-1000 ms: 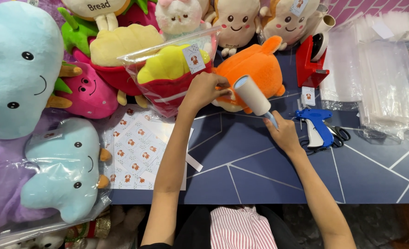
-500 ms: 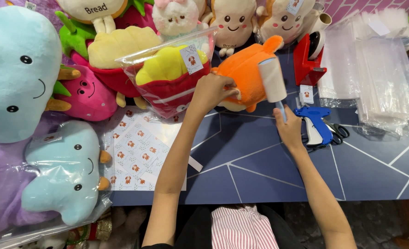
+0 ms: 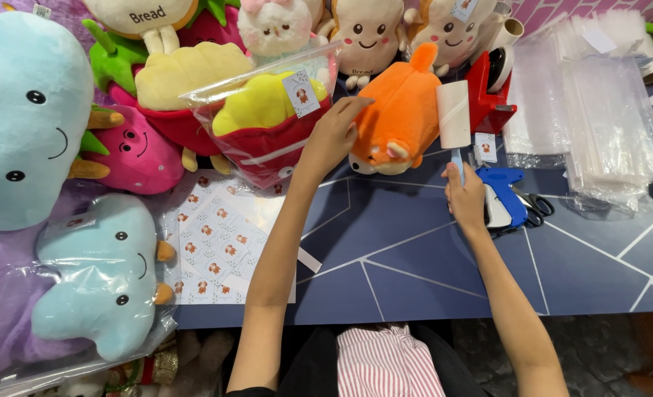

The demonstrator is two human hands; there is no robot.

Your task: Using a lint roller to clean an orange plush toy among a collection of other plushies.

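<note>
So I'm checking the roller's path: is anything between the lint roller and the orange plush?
Nothing visible. The lint roller, held in the right hand, stands just right of the orange plush, which the left hand steadies from the far side.

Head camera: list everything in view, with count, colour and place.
orange plush: one, orange, table centre back
lint roller: one, white with blue handle, right of orange plush
bagged plush: one, yellow and red, left of orange plush
blue plush: two, light blue, far left
sticker sheet: one, white, table left
tagging gun: one, blue, beside roller
tape dispenser: one, red, back
clear bags: stack, right
left hand: on orange plush
right hand: grips roller handle
</note>
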